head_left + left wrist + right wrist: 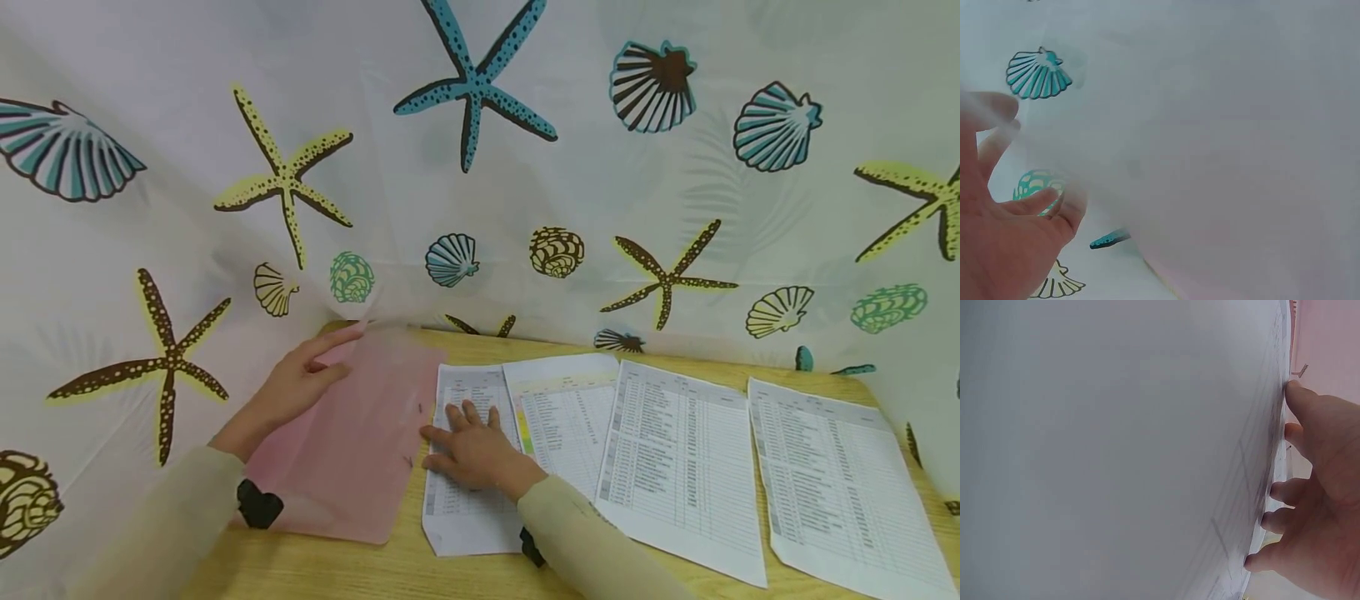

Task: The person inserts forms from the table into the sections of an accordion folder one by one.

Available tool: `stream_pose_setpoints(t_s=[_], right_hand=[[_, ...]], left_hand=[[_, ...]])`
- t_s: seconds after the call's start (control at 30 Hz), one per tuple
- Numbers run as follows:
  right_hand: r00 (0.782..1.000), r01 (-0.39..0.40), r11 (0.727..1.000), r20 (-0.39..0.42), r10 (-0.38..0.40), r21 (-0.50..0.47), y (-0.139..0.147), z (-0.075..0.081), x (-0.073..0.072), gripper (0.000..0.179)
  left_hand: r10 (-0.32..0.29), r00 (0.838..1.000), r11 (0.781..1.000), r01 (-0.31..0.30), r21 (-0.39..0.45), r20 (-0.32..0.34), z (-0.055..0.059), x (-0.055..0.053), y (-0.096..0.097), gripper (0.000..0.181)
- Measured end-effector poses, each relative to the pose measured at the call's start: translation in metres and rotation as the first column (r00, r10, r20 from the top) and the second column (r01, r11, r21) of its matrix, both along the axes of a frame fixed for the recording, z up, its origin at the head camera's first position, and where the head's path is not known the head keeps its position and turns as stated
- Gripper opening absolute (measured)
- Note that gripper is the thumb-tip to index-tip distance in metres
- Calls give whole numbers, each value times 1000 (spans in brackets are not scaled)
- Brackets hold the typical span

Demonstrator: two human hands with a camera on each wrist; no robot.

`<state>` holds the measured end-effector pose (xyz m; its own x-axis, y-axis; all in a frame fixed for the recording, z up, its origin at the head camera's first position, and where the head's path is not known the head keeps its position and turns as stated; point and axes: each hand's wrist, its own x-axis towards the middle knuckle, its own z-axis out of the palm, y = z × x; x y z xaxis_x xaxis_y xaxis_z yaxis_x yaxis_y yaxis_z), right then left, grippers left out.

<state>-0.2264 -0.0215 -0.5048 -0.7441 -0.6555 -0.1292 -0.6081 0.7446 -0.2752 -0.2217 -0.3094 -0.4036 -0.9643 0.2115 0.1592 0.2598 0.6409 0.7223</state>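
My left hand [300, 379] is at the upper left edge of a pink translucent plastic folder [375, 433], its index finger extended and thumb apart. A hazy sheet [1210, 156], seemingly the folder's raised cover, crosses in front of some fingers in the left wrist view. The contact there is partly veiled. My right hand [476, 450] rests with spread fingers on a printed sheet [468, 529] just right of the folder. Close up, the right fingertips [1291, 490] touch the paper's surface, while the folder shows beyond the thumb.
A second printed sheet [562, 417] with a yellow header lies partly beside the first. Further right are two more table-printed sheets, one [682, 467] in the middle and one [847, 483] near the right edge. A shell-patterned curtain [525, 192] hangs behind the wooden table [405, 575].
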Motion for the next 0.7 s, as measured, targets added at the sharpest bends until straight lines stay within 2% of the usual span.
stream_pose_setpoints(t_s=[0.13,0.27,0.43,0.57,0.7], right_hand=[[1000,4,1000,-3,-4,8,-1,0,1,57],[1000,9,1000,-5,-9,13,-2,0,1,57],[1000,9,1000,-1,-9,12,-2,0,1,57],[1000,7,1000,-3,-7,13,-1,1,1,57],[1000,8,1000,-1,-8,6,-1,0,1,57]], left_hand=[[3,999,999,-5,-47,-52,-4,1,3,49],[-36,997,996,30,-87,-70,-6,1,3,48],[-48,998,997,46,-66,-26,0,-1,-2,52],[-9,999,1000,9,1,42,7,-2,-11,55],[32,994,999,-35,26,100,12,0,-19,55]])
